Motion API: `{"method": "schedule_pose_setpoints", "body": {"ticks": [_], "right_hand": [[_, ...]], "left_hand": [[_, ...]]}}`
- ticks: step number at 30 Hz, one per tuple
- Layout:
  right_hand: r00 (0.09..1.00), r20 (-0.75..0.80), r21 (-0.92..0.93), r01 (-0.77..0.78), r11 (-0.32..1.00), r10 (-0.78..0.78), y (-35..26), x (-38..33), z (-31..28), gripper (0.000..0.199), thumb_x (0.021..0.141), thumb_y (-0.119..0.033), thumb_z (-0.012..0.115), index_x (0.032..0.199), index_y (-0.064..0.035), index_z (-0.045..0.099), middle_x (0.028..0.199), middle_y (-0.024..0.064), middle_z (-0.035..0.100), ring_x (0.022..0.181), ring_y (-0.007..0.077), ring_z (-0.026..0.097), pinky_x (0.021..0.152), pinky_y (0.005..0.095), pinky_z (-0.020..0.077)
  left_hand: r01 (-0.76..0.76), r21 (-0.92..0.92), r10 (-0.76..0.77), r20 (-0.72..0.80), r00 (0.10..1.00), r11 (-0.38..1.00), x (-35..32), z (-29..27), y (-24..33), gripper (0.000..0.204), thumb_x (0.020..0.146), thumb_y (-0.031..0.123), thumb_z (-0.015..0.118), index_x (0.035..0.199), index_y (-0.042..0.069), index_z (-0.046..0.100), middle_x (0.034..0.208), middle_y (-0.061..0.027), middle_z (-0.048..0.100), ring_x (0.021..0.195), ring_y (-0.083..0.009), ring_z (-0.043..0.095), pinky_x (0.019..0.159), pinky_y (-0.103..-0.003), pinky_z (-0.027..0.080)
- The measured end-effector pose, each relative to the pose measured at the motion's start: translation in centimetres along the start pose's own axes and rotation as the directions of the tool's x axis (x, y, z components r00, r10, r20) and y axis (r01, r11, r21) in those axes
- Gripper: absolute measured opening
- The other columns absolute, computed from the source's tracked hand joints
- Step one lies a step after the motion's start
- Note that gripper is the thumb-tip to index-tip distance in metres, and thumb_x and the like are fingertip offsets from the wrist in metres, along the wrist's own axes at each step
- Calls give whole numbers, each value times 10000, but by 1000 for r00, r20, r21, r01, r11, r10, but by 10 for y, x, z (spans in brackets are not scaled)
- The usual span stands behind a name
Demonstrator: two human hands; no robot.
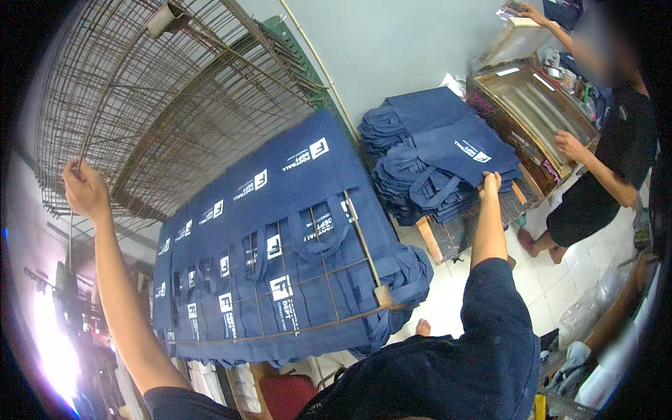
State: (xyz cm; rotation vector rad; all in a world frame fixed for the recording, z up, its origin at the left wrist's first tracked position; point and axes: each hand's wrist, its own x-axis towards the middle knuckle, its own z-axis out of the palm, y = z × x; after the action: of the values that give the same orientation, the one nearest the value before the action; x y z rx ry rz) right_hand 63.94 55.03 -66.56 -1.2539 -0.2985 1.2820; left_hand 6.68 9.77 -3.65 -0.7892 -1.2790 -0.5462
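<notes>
My left hand [85, 189] is raised at the far left, fingers closed on the thin metal rim of a raised wire shelf [112, 91] of a drying rack. My right hand [491, 183] pinches the near edge of the top navy fabric bag [458, 148], which has a white print and lies on a stack. More navy bags with white prints [231, 203] lie in overlapping rows on the rack's lower shelves. One lowered wire shelf [325, 269] rests across the nearer rows, and bag handles show between its wires. The fingertips of my right hand are partly hidden.
Beside the stack, a co-worker [616, 126] stands at a wooden printing frame [535, 105] on a low table. A second pile of folded navy bags [385, 126] lies behind the stack. A red chair [287, 395] stands below the rack. White tiled floor [448, 315] shows between.
</notes>
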Motion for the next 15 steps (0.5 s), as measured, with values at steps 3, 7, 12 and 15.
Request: {"method": "schedule_pose_setpoints", "body": {"ticks": [3,7,12,15], "right_hand": [[999,17,-128,45,991,-43,-16,-38,6,875,672,-34,647,1428,-200,239,1001,102,557,672,189,540,512,340,432],[951,158,-115,285,952,-265,-53,-64,-5,806,700,9,610,1423,-194,316,981,84,577,751,172,535,632,294,459],[872,303,-94,428,899,-384,-123,-99,-29,583,777,14,568,1341,-107,482,1085,92,579,810,147,527,703,276,450],[811,441,-158,491,857,-384,-171,-118,-40,476,799,-40,547,1268,-118,568,1137,65,570,814,135,514,679,240,419]], "left_hand": [[4,61,-7,43,999,998,-6,-12,-4,254,856,326,582,1012,128,615,798,-58,667,709,-283,634,622,-414,455],[-105,111,108,-21,994,988,-2,-1,-17,312,846,362,598,1034,117,632,862,-83,682,756,-307,644,662,-415,482],[-102,-115,108,48,993,988,-4,-12,22,576,763,496,696,1089,27,624,1010,-140,673,870,-262,662,787,-344,504],[-194,-136,206,82,975,971,6,-42,21,733,614,355,753,1217,48,471,1088,-135,542,1014,-311,520,878,-450,401]]}}
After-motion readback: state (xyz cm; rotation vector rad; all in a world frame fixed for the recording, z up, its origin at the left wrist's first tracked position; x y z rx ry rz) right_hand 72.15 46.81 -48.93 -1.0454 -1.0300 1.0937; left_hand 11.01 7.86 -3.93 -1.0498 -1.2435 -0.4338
